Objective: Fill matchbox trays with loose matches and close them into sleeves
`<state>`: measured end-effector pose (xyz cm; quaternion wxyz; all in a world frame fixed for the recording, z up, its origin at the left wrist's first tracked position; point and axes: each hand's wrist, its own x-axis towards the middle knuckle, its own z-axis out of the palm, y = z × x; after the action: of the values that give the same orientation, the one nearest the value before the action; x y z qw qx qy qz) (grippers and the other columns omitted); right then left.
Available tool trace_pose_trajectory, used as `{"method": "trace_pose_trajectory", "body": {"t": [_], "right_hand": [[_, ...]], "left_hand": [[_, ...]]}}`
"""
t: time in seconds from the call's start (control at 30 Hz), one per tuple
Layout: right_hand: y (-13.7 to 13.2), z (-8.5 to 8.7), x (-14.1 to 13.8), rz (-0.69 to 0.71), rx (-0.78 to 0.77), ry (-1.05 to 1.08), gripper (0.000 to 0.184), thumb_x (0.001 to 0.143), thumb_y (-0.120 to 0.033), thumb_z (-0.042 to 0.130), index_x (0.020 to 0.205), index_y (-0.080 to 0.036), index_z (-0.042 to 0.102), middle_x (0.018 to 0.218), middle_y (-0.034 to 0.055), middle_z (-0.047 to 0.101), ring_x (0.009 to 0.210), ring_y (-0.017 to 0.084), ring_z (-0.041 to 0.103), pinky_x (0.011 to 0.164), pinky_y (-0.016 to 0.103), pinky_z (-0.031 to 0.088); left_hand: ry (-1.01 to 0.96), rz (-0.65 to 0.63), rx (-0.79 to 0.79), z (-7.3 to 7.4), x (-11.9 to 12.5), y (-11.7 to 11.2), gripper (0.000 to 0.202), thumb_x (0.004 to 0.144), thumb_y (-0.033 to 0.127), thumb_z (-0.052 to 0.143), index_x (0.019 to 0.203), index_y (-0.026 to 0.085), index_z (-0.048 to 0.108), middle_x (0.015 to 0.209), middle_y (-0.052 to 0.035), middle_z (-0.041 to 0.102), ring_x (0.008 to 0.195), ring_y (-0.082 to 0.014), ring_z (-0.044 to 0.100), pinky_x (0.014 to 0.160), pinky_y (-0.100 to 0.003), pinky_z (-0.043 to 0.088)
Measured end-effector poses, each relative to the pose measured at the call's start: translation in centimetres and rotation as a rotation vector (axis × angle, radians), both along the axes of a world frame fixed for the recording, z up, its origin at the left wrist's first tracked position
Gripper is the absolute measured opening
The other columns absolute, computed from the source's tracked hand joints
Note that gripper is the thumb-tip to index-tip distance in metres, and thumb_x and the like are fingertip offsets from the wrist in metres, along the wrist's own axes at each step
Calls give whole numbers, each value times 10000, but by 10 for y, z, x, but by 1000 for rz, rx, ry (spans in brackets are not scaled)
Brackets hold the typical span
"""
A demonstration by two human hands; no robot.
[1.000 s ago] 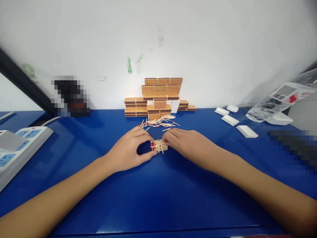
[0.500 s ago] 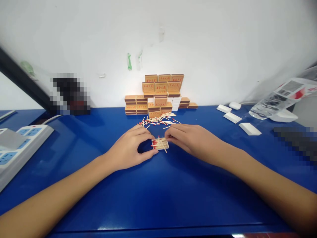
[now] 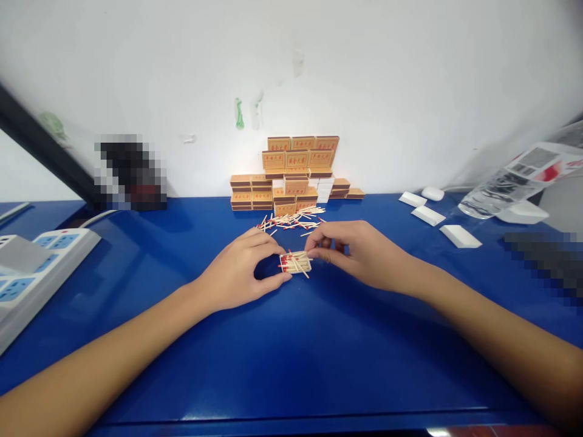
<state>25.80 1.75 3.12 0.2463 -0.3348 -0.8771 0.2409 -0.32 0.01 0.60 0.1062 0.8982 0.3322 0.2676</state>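
Note:
A small matchbox tray [image 3: 310, 267] lies on the blue table, holding several red-tipped matches [image 3: 291, 264], most with heads to the left and a few crossing over the rest at a slant. My left hand [image 3: 243, 270] has its thumb and fingers around the tray's left end, steadying it. At the right end, the thumb and forefinger of my right hand [image 3: 350, 249] are pinched on a match, whose far end I cannot make out clearly among the others. Just behind the tray, a loose heap of matches [image 3: 296, 220] is spread on the table.
Orange matchboxes [image 3: 297, 159] are stacked against the wall behind the heap. White angular pieces [image 3: 460, 237] and a clear plastic bottle [image 3: 489, 191] lie at right. A white power strip [image 3: 68, 255] stands at left. The blue table [image 3: 291, 358] extends toward me.
My right hand has shifted slightly, its thumb and forefinger now showing at the tray's right end. The crossing matches lie a little differently. My left hand stays at the tray.

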Motion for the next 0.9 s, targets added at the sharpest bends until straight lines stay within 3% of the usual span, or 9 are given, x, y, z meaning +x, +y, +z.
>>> {"method": "trace_pose_trajectory", "body": {"t": [0.23, 0.43, 0.63, 0.9], "right_hand": [[-6, -14, -11, 9, 23, 38, 72, 1000, -221, 644, 978, -202, 709, 863, -9, 735, 678, 110, 594, 661, 251, 441], [-4, -8, -3, -46, 148, 44, 51, 989, -210, 644, 975, -201, 692, 892, 1, 662, 651, 103, 542, 633, 254, 427], [3, -4, 9, -20, 312, -115, 77, 991, -210, 613, 941, -189, 668, 879, 26, 624, 701, 140, 537, 661, 282, 426], [-3, -12, 0, -26, 420, -214, 105, 1021, -205, 565, 1067, -164, 649, 1049, 86, 657, 766, 169, 598, 681, 305, 455]], "left_hand": [[0, 5, -20, -1, 0, 1, 225, 940, 349, 740, 1111, 203, 728, 1056, -59, 736, 1007, -229, 657, 953, -422, 534], [-8, 21, -7, -3, -1, 1, 267, 931, 384, 754, 1121, 199, 727, 1056, -62, 735, 998, -230, 650, 938, -425, 545], [-6, 26, -16, -3, 0, 1, 264, 931, 379, 755, 1137, 215, 735, 1065, -58, 740, 1022, -235, 651, 952, -431, 547], [-4, 22, -18, -2, 0, 1, 241, 938, 384, 744, 1106, 212, 730, 1058, -57, 736, 1012, -234, 649, 952, -434, 546]]}}
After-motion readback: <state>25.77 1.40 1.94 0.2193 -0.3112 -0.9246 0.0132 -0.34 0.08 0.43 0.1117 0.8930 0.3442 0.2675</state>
